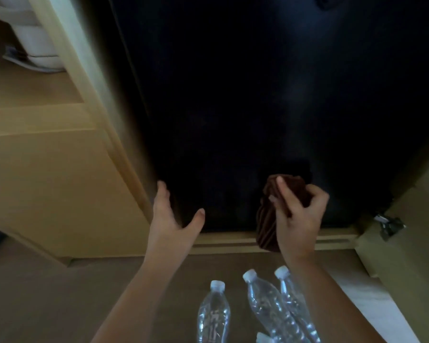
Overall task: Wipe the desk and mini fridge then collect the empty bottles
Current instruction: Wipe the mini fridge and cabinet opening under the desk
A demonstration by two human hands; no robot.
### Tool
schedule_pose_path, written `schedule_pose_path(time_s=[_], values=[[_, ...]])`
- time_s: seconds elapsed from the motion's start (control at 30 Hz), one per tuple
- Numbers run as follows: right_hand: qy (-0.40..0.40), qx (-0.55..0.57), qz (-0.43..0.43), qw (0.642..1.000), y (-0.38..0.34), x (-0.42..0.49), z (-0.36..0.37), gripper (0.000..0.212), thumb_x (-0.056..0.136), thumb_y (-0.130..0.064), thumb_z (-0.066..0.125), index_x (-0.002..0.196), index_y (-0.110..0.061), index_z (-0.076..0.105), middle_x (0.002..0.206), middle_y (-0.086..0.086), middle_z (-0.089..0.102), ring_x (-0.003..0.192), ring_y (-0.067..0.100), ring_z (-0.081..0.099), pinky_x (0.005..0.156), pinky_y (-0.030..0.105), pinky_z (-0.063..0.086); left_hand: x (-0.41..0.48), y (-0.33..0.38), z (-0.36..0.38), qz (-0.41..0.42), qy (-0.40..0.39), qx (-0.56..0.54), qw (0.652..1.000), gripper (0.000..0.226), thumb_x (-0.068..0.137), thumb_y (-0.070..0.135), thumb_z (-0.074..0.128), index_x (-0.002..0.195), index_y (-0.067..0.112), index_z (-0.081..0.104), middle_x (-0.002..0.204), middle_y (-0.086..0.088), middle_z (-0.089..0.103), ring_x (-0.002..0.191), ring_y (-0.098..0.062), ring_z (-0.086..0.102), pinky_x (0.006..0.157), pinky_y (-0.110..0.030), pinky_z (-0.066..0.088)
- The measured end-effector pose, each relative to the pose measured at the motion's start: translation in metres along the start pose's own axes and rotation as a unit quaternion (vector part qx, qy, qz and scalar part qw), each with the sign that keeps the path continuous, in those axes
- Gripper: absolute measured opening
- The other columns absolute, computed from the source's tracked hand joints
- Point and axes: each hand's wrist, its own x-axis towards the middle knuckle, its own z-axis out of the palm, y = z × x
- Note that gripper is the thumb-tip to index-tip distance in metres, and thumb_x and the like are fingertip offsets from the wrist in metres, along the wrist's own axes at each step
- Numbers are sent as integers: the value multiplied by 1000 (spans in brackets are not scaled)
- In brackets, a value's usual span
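At lower centre, a crumpled brown cloth is clutched by the right hand against the black mini fridge door; the left hand is spread, fingers apart, holding nothing.

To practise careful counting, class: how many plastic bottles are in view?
4 plastic bottles: one on the left, two side by side right of it, and one cap at the bottom edge; more may lie outside view.

A black mini fridge walls off the far middle, flanked by a wooden panel on the left and a hinged cabinet door on the right. Clear plastic bottles clutter the near-right floor; the near-left floor is bare. A right hand gripping a brown cloth hangs before the fridge's base.
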Motion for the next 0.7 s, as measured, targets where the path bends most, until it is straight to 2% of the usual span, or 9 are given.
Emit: schedule_pose_path(time_s=[0.1,0.17,0.23,0.27,0.33,0.4,0.5,0.57,0.7], values=[[109,53,123,985,18,14,-20,36,83,-10,63,119,-12,57,109,-6,31,100,2,40,96,5,31,2,5,17,7,10,43,999,100,79,30,68,147,20,-5,155,5,6,140,-8,11,109,-24,17],[180,76,194,961,17,26,-25,39,83,-11,63,121,-13,53,107,3,34,99,2,43,93,3,32,4,6,23,12,34,69,997,104,76,31,70,147,17,-4,155,1,8,140,-15,15,111,-29,20],[206,98,209,951,2,32,-19,40,82,-9,64,121,-13,53,106,10,33,94,-2,44,91,2,33,5,6,25,15,50,92,994,106,74,31,72,147,16,-3,154,-1,11,139,-18,20,108,-29,24],[197,110,195,955,-12,32,-10,40,82,-9,65,120,-15,54,106,8,34,94,0,44,92,5,33,5,6,25,17,52,99,994,106,74,31,73,147,16,-3,153,-1,12,138,-18,22,107,-29,24],[149,116,136,973,-40,24,12,38,81,-12,66,118,-19,58,106,1,35,96,15,46,94,17,37,5,5,25,21,51,112,992,107,74,31,73,147,15,-3,153,-1,12,138,-19,22,109,-32,25],[95,81,62,990,-61,13,33,39,80,-18,64,119,-22,60,106,1,37,95,24,46,87,26,40,5,3,23,29,51,123,991,106,74,30,72,147,14,-2,153,-3,11,139,-19,19,109,-32,24],[20,22,-25,999,-70,6,41,45,82,-20,63,123,-31,50,110,5,36,96,22,41,76,25,43,4,2,23,38,51,126,990,104,74,28,72,147,13,0,154,-3,11,139,-16,16,105,-25,21],[-10,7,-60,998,-60,7,33,42,83,-23,61,123,-32,51,111,5,35,98,22,40,75,26,44,4,1,23,35,56,119,991,104,74,27,73,147,14,0,154,-2,11,139,-15,17,104,-24,20],[45,66,53,995,-16,14,4,36,82,-21,61,118,-20,60,111,2,33,100,27,46,93,22,38,4,3,25,22,53,108,992,106,74,31,72,147,17,-3,153,2,11,138,-16,19,109,-30,24]])
